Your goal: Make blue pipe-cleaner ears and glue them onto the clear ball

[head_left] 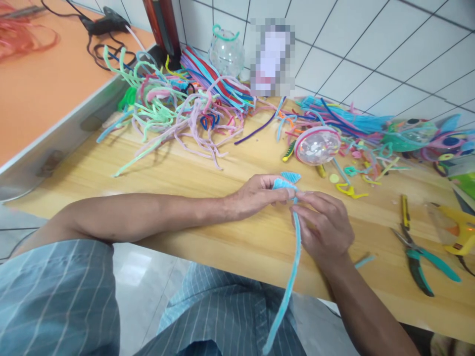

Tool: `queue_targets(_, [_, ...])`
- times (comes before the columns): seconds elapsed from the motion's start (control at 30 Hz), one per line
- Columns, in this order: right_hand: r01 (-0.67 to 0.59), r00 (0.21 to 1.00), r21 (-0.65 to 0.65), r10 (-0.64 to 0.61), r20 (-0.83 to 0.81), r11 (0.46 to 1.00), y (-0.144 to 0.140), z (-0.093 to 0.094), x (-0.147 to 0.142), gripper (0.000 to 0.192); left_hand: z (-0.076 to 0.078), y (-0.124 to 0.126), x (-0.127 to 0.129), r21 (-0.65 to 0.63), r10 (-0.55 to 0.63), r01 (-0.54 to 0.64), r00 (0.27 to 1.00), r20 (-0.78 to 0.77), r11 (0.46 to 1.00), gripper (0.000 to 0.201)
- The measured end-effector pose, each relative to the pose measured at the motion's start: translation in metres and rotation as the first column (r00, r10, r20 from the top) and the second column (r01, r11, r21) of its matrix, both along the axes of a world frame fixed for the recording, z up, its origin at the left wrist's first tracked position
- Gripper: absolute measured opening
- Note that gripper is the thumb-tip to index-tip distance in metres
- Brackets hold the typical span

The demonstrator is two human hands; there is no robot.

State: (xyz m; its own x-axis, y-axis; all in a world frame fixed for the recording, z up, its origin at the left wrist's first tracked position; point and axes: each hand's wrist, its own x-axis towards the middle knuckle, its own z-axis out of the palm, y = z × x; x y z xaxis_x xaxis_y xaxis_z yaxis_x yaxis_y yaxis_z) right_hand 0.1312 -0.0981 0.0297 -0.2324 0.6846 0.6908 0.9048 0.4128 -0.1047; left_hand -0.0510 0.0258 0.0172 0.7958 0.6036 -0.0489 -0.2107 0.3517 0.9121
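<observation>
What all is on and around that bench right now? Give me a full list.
wooden bench: one, light wood, centre.
light blue pipe cleaner: one, pinched by both hands, its tail hanging over the bench edge.
folded blue piece: one, light blue, just beyond the hands.
loose pipe cleaners: a tangled pile, pastel and mixed colours, far left of bench.
blue pipe cleaner bundle: one heap, far right.
clear ball: one, pink-rimmed, centre right.
second clear ball: one, green loop on top, by the tiled wall.
pliers: one, teal handles, right.
glue gun: one, yellow, right edge.
orange table: one, left.
left hand: holds the folded top.
right hand: grips the stem.
</observation>
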Motion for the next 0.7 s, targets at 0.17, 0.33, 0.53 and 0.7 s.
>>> queue_targets(0.17, [0.04,0.999,0.044,-0.039,-0.024,0.998,0.001,-0.01,0.002,0.027,0.002,-0.001,0.0,-0.017,-0.039,0.04,0.999,0.021,0.999,0.041])
queue_targets(0.33, [0.032,0.898,-0.06,-0.055,-0.436,0.998,0.0,-0.012,-0.002,0.024,0.0,0.0,0.001,-0.021,0.059,-0.059,0.998,-0.014,0.998,0.035])
queue_targets(0.53, [-0.198,0.453,-0.472,-0.347,-0.821,0.859,0.007,-0.005,-0.012,0.016,-0.001,0.001,0.002,-0.014,0.103,-0.104,0.995,-0.008,0.995,0.033])
queue_targets(0.7, [-0.252,0.395,-0.544,-0.429,-0.813,0.8,0.013,-0.002,-0.015,0.021,-0.003,-0.002,0.002,-0.023,0.053,-0.052,0.997,0.058,0.998,0.039])
